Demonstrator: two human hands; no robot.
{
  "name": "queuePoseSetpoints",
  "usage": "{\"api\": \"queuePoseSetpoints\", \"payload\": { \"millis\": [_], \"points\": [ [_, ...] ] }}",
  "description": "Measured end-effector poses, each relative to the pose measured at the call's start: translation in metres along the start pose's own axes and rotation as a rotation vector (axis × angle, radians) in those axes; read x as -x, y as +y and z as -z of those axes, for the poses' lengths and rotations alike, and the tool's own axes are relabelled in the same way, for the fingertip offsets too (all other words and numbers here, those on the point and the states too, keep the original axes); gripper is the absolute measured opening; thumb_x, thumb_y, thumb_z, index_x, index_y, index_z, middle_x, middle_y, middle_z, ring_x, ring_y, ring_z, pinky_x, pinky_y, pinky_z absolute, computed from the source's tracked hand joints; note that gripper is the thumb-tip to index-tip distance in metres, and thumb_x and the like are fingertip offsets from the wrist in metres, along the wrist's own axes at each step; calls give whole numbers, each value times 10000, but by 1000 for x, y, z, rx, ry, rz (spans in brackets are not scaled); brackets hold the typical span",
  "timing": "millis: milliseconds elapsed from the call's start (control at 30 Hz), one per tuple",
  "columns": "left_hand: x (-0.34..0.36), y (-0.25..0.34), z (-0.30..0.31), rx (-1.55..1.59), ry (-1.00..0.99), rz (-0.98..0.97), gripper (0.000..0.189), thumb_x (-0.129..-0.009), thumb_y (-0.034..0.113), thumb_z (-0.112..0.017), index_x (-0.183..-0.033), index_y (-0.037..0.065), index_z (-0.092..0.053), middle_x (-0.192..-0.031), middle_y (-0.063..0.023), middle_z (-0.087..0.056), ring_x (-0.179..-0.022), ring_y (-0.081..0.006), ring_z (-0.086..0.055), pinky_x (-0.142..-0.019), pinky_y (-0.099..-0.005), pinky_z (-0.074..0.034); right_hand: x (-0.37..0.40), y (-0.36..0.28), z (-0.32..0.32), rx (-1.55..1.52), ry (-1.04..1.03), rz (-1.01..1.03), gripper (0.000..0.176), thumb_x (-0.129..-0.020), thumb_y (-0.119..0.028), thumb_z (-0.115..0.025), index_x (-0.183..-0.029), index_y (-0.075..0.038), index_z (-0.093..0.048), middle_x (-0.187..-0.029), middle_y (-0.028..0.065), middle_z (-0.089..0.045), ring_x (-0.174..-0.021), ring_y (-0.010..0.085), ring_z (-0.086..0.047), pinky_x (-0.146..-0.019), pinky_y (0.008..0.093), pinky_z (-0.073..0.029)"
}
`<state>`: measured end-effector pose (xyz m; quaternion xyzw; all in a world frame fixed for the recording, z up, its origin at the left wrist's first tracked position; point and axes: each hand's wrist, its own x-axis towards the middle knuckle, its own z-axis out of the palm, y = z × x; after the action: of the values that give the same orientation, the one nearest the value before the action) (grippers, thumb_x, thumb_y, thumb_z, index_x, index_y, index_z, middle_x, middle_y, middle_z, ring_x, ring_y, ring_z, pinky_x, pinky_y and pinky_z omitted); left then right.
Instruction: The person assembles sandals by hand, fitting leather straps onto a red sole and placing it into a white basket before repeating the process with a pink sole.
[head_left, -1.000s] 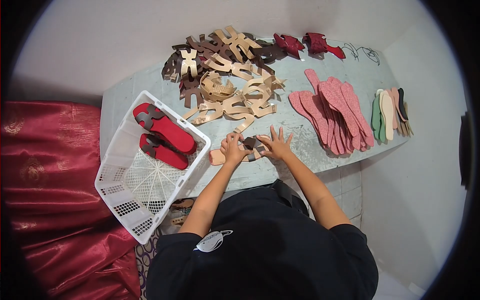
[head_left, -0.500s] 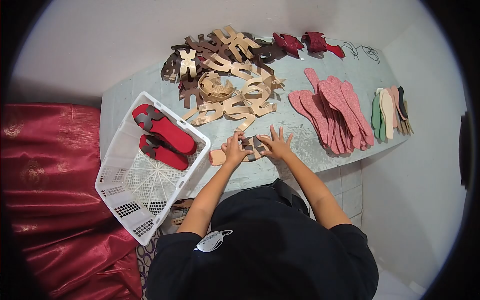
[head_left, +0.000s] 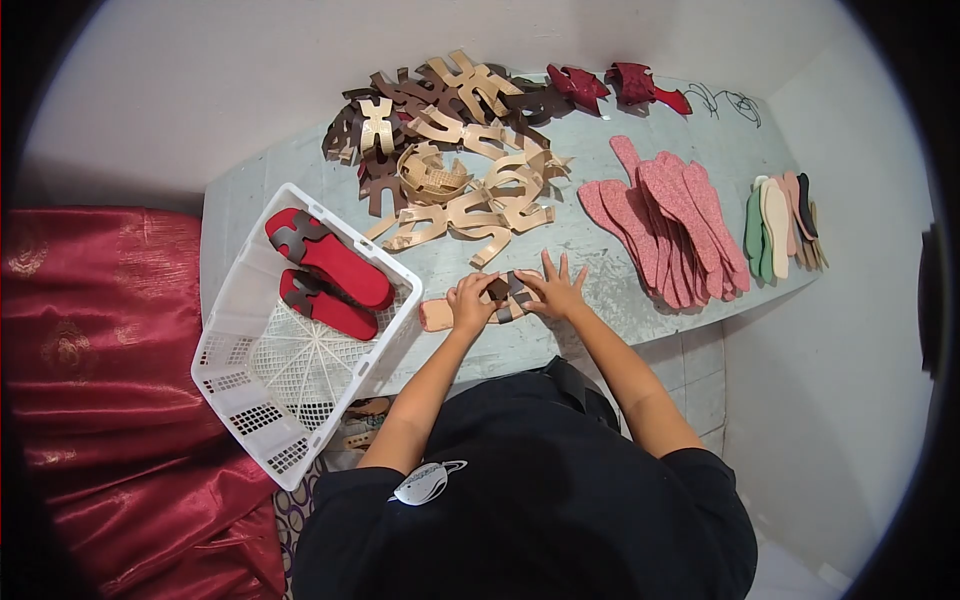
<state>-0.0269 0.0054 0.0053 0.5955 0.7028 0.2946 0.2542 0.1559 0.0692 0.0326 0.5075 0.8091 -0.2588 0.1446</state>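
Note:
On the grey table's near side lies a tan sole piece (head_left: 437, 315) with a reddish end, and a dark brown sandal strap (head_left: 514, 284) sits across it. My left hand (head_left: 470, 302) is bent over the strap's left side, thumb and fingers closed at its edge. From the right, my right hand (head_left: 557, 292) has thumb and forefinger on the strap's other side, while its remaining fingers stretch out and apart. My fingers hide parts of the strap and sole.
Left stands a white plastic crate (head_left: 405, 290) holding red sandals (head_left: 340, 262). Behind my hands are loose tan and brown straps (head_left: 465, 215). Pink soles (head_left: 670, 225) lie to the right, beside green, cream and black soles (head_left: 773, 225). Dark red pieces (head_left: 577, 90) lie at the back.
My left hand's fingers have come down and bent closer over the strap; they were more raised before. The right hand has stayed almost still.

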Motion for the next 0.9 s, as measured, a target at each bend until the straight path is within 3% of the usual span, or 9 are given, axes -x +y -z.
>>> {"api": "queuePoseSetpoints", "payload": {
  "millis": [167,500,667,900],
  "points": [
    [0,2,5,-3,-88,-5,524,-557,151,-744,-1062,221,-622,-895,8,-535,-965,-191,-474,-818,-372,-260,1,-1,2,-1,-4,0,696,-681,-525,-628,-1269,-540,-256,-1462,89,32,-1312,413,63,-915,705,58],
    [1,8,18,-161,-104,-209,451,-616,204,-693,-1060,227,-617,-900,11,-537,-882,-196,-462,-785,-377,-264,2,-1,1,-19,12,6,689,-679,-532,-625,-1270,-530,-270,-1462,89,31,-1312,410,69,-916,703,62],
    [6,5,16,-243,-20,-331,409,-657,233,-667,-1061,225,-610,-932,37,-546,-873,-179,-459,-776,-375,-272,2,-1,1,-15,11,-2,687,-677,-534,-624,-1266,-534,-272,-1463,81,28,-1313,407,69,-918,702,59],
    [10,0,11,-290,-25,-362,358,-696,228,-639,-1052,210,-611,-1006,31,-552,-890,-187,-456,-788,-390,-272,1,-1,0,1,20,-1,686,-672,-541,-620,-1265,-535,-275,-1463,80,19,-1314,403,70,-917,703,63]
  ]
}}
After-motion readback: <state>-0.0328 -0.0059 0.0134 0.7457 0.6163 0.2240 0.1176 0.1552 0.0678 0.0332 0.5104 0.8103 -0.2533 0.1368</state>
